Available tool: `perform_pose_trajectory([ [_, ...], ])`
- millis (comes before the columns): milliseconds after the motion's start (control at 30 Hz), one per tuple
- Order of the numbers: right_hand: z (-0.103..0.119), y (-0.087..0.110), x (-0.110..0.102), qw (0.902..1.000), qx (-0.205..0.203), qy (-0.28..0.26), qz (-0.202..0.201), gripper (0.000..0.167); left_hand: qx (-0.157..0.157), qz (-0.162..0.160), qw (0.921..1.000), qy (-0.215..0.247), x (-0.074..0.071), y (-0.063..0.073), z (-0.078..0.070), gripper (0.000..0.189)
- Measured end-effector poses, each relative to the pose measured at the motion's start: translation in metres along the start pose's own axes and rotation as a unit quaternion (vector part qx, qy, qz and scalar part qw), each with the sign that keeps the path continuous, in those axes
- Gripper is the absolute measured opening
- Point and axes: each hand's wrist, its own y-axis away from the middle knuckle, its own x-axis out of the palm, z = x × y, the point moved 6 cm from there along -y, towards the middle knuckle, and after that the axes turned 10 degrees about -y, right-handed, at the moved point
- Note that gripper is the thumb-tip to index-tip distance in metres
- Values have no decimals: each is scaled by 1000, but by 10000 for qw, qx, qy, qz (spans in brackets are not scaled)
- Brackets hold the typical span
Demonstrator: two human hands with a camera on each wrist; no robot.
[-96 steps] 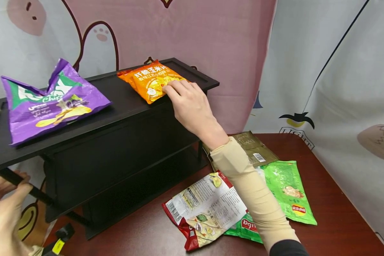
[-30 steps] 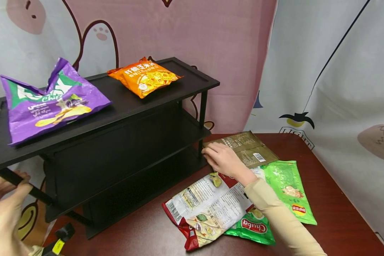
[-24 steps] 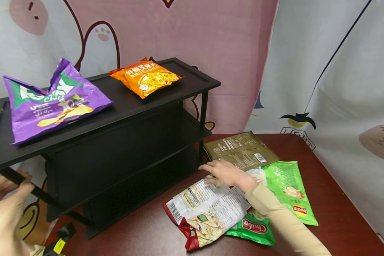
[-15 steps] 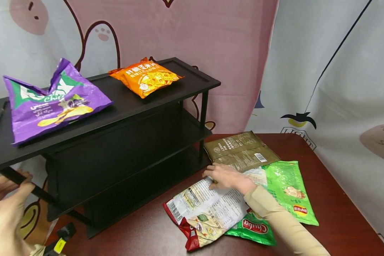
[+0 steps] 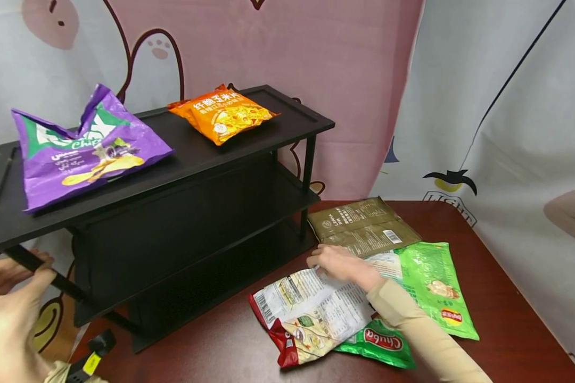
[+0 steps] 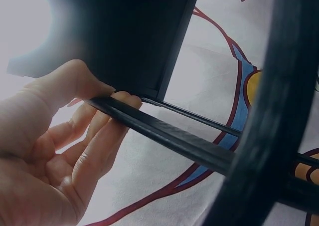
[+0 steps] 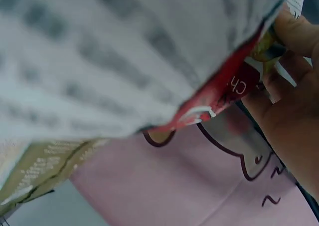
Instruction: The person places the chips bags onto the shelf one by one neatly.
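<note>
My left hand grips a black post at the left end of the shelf rack. In the left wrist view its thumb and fingers pinch that post. My right hand holds the top edge of a white and red chip bag, printed side up on the table. In the right wrist view the thumb lies on one face of this bag and the fingers on the other. A green Chuba bag shows partly from beneath it.
On the shelf rack's top lie a purple chip bag and an orange corn-chip bag. A brown bag and a light green Lay's bag lie on the table right of the rack.
My right hand let go of the orange bag on the rack's top, came down past the brown bag and took the white and red bag's edge. The left hand stays on the post.
</note>
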Motion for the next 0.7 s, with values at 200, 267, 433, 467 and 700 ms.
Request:
perform_pose_trajectory([
  [200, 2, 6, -23, 9993, -17, 230, -291, 13, 14, -52, 9999, -151, -1, 0, 0, 46],
  [267, 2, 9, -30, 9991, 30, 217, -376, 11, -91, -67, 9995, -287, -1, 0, 2, 45],
  [433, 5, 15, -53, 9958, -122, 330, -840, 13, -63, -111, 9996, -249, -1, 0, 2, 46],
  [467, 6, 16, -58, 9941, -185, 448, -975, 14, -33, -109, 9997, -215, -1, 0, 2, 46],
  [700, 3, 22, -85, 9738, -342, 1162, -1923, 28, -80, -79, 9990, -434, 0, 0, 5, 47],
])
